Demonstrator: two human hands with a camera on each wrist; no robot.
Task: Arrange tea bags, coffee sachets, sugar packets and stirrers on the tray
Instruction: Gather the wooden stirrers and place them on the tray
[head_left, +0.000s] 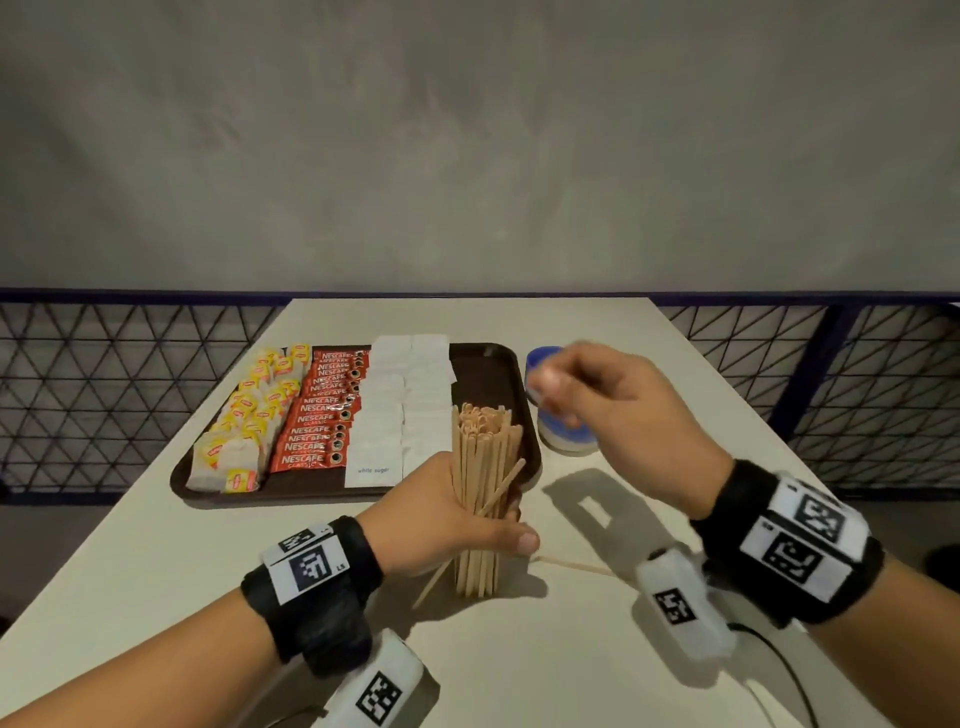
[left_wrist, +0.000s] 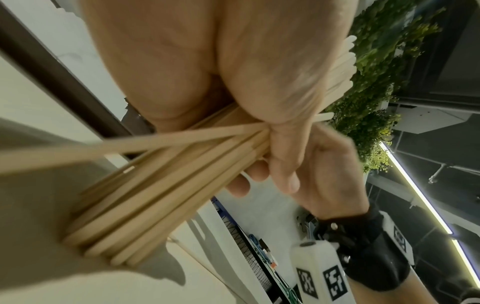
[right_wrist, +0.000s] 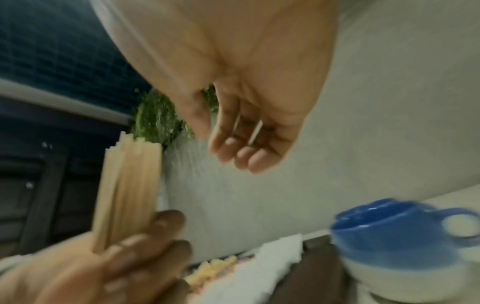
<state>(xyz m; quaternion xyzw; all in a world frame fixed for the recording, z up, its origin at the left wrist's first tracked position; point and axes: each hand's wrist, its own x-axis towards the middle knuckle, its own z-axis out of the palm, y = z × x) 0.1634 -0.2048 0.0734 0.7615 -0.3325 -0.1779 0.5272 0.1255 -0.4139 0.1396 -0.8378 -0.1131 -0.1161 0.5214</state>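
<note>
Lower centre of the head view: left hand (head_left: 457, 525) wrapped round a bundle of wooden stirrers (head_left: 480, 499), standing upright with its lower ends on the worktop (head_left: 156, 571), just in front of the tray's near edge. 1 stirrer sits crooked across the bundle, poking out lower left and upper right. Another loose stirrer (head_left: 576, 566) lies flat on the worktop, just right of the bundle.

Right of centre: right hand (head_left: 597, 405) raised, blurred, fingers loosely curled and holding nothing, in front of a blue-and-white cup (head_left: 558, 441) standing beside the tray.

Further back: brown tray (head_left: 493, 374). Left to right, yellow tea bags (head_left: 244, 415), red coffee sachets (head_left: 322, 415), white sugar packets (head_left: 400, 410). Right strip of the tray bare; likely meant for the stirrers.

Risks, as judged: the crooked stirrer could slip out when the bundle lifts, since the grip holds it at 1 point only. Bundle may fan out if the grip loosens. The loose stirrer may get left behind. The right hand's sweep could clip the cup.
</note>
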